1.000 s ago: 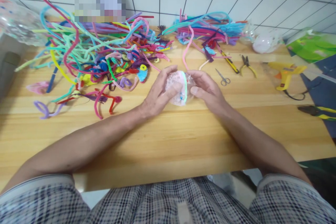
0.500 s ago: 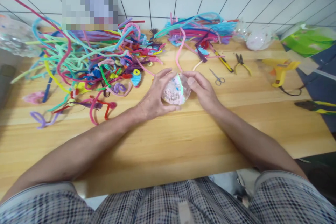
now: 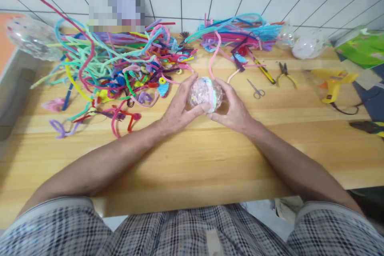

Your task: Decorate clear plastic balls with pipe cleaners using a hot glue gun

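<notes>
A clear plastic ball (image 3: 200, 93) with small bits inside is held between both hands over the table. Pale pipe cleaners in lilac and mint form a band (image 3: 212, 93) around its middle. My left hand (image 3: 181, 106) curves around the ball's left side, its thumb resting on the front near the band. On the other side my right hand (image 3: 234, 108) wraps the ball, thumb low at the front and fingers behind. The far side of the ball is hidden. Just beyond it a pink pipe cleaner (image 3: 213, 58) stretches back.
Left lies a tangled heap of pipe cleaners (image 3: 102, 56); another bundle (image 3: 240, 32) sits by the tiled wall. To the right are small scissors (image 3: 257, 90), a yellow utility knife (image 3: 266, 71), pliers (image 3: 285, 76), a yellow glue gun (image 3: 333, 82) and more clear balls (image 3: 306, 47).
My right hand has gone from fingertips at the ball's upper right to a fuller hold around its right side. My left thumb has moved up onto the ball's front. The view has shifted left.
</notes>
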The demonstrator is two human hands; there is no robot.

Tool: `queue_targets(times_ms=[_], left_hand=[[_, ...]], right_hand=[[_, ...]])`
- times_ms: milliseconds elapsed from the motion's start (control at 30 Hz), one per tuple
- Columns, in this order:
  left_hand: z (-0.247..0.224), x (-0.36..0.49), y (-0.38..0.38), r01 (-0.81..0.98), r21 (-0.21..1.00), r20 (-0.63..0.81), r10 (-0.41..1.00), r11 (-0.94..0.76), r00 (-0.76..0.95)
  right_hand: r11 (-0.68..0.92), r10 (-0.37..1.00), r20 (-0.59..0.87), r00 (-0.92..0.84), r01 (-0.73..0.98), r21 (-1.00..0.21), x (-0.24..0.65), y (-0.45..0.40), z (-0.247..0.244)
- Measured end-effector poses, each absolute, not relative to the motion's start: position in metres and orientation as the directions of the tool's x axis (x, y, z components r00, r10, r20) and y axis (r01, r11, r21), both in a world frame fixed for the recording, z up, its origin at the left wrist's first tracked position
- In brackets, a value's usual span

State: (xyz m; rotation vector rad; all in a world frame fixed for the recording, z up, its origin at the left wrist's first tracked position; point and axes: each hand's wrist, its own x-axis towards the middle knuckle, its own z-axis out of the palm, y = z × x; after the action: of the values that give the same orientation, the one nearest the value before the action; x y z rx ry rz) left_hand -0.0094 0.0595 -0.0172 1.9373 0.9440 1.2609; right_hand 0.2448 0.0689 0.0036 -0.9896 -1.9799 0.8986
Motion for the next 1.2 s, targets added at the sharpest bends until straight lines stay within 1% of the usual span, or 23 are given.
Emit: queue_targets(times_ms=[100, 233, 300, 400, 467, 533, 567, 633, 667, 733, 800, 900, 1033, 1133, 1200], left_hand=[[-0.005, -0.006, 0.051, 0.184, 0.815, 0.523, 0.834, -0.549, 0.174], [0.030, -0.002, 0.039, 0.098, 0.833, 0.542, 0.839, -0.544, 0.047], [0.048, -0.005, 0.040, 0.123, 0.837, 0.541, 0.840, -0.533, -0.036], [0.062, -0.024, 0.052, 0.266, 0.833, 0.527, 0.842, -0.485, -0.117], [0.057, -0.046, 0.063, 0.416, 0.784, 0.520, 0.854, -0.461, -0.034], [0.041, -0.071, 0.072, 0.623, 0.636, 0.486, 0.864, -0.455, 0.134], [0.031, -0.083, 0.074, 0.695, 0.561, 0.478, 0.861, -0.450, 0.172], [0.013, -0.101, 0.077, 0.776, 0.467, 0.456, 0.867, -0.425, 0.201], [0.006, -0.107, 0.078, 0.798, 0.440, 0.452, 0.869, -0.413, 0.200], [-0.001, -0.112, 0.080, 0.814, 0.424, 0.464, 0.867, -0.398, 0.182], [0.001, -0.114, 0.084, 0.799, 0.450, 0.478, 0.864, -0.398, 0.161], [0.013, -0.117, 0.092, 0.751, 0.533, 0.468, 0.875, -0.390, 0.122], [0.028, -0.130, 0.099, 0.688, 0.657, 0.428, 0.904, -0.308, -0.004], [0.036, -0.137, 0.102, 0.655, 0.712, 0.401, 0.912, -0.252, -0.085], [0.043, -0.137, 0.103, 0.611, 0.749, 0.419, 0.897, -0.256, -0.138]], right_hand=[[0.409, 0.880, 0.286, -0.380, 0.295, -0.864, 0.244, 0.072, -0.004], [0.339, 0.908, 0.245, -0.339, 0.252, -0.907, 0.242, 0.076, -0.010], [0.326, 0.914, 0.236, -0.330, 0.249, -0.912, 0.241, 0.076, -0.011], [0.332, 0.911, 0.239, -0.336, 0.251, -0.909, 0.240, 0.076, -0.010], [0.344, 0.908, 0.246, -0.339, 0.268, -0.900, 0.239, 0.077, -0.010], [0.359, 0.905, 0.256, -0.340, 0.284, -0.889, 0.238, 0.078, -0.010], [0.365, 0.903, 0.261, -0.340, 0.290, -0.885, 0.238, 0.079, -0.010], [0.377, 0.900, 0.270, -0.343, 0.299, -0.877, 0.237, 0.079, -0.011], [0.382, 0.898, 0.273, -0.346, 0.303, -0.873, 0.237, 0.079, -0.011], [0.392, 0.894, 0.278, -0.352, 0.312, -0.865, 0.238, 0.079, -0.012], [0.403, 0.890, 0.286, -0.356, 0.319, -0.858, 0.238, 0.079, -0.012], [0.413, 0.887, 0.294, -0.355, 0.329, -0.849, 0.237, 0.080, -0.012], [0.405, 0.892, 0.289, -0.348, 0.329, -0.853, 0.234, 0.082, -0.012], [0.390, 0.896, 0.274, -0.350, 0.324, -0.862, 0.232, 0.083, -0.011], [0.388, 0.898, 0.272, -0.346, 0.330, -0.861, 0.231, 0.084, -0.011]])
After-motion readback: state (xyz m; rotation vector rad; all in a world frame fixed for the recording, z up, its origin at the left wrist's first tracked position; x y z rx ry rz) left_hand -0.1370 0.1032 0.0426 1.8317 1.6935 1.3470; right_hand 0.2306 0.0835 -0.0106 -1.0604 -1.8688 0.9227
